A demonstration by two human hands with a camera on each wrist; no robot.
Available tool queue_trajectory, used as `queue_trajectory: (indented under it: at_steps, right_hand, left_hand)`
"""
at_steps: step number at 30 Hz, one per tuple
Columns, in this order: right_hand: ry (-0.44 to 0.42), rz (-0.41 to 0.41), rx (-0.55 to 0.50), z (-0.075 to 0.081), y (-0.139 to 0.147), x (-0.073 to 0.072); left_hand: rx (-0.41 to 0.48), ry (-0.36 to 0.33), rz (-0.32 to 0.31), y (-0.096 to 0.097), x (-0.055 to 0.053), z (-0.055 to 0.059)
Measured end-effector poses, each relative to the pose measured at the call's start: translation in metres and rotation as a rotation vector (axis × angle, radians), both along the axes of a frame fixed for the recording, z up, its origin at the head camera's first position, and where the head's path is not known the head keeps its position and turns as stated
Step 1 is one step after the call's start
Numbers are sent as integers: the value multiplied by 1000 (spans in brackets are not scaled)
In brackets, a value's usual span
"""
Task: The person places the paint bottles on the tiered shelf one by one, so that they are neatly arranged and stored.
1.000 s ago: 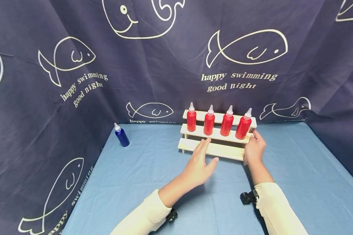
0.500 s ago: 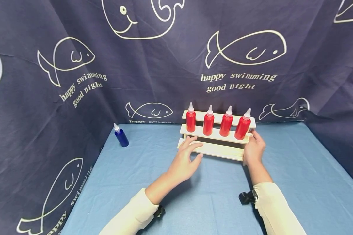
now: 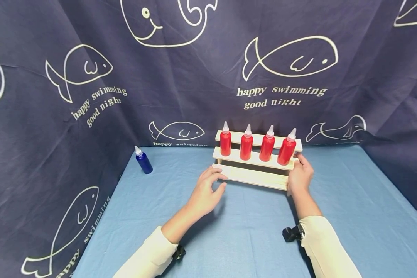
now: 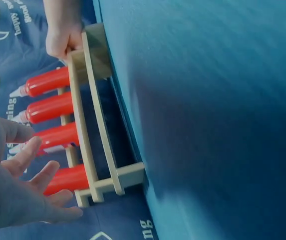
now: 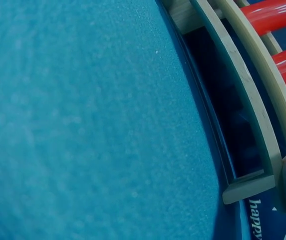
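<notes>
A three-tier wooden step rack (image 3: 255,177) stands near the back of the table. Several red squeeze bottles (image 3: 246,149) with pointed white caps stand in a row on its middle step; the bottom step is bare. My right hand (image 3: 300,175) grips the rack's right end, with the thumb at the step edge. At the lower left corner of the rack is my left hand (image 3: 205,194), its fingers spread and loosely bent, holding nothing. In the left wrist view its fingers (image 4: 44,176) overlap the red bottles.
A blue squeeze bottle (image 3: 145,163) with a white cap stands at the table's back left edge. Dark curtains (image 3: 180,85) with white fish drawings hang behind and beside the blue tablecloth (image 3: 250,239).
My left hand has moved left and slightly down, from the rack's middle front to its left end, the fingers bending a little more. My right hand, rack and bottles stay put.
</notes>
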State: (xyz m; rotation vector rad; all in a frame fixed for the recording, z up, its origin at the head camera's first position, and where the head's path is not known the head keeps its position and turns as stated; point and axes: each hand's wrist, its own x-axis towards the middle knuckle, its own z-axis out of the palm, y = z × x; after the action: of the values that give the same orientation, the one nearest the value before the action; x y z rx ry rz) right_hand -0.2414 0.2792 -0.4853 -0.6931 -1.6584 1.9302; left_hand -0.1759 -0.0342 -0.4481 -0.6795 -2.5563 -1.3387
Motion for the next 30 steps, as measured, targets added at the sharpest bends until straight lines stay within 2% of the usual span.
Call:
queue_trajectory:
  at_steps: [5, 10, 15, 22, 27, 30]
  right_hand:
    - [0, 5, -3, 0, -2, 1]
    - [-2, 5, 2, -1, -2, 2]
    - [9, 4, -3, 1, -1, 2]
    - [6, 4, 13, 0, 0, 1]
    - [-3, -1, 24, -1, 1, 1]
    - [-7, -4, 28, 0, 1, 0]
  left_hand:
    - [23, -17, 65, -14, -1, 1]
    - [70, -76, 136, -28, -3, 2]
    - [108, -134, 149, -38, -8, -2]
    - [247, -217, 228, -51, -16, -8]
    - [361, -260, 280, -60, -23, -4]
    - [410, -265, 350, -66, -28, 0]
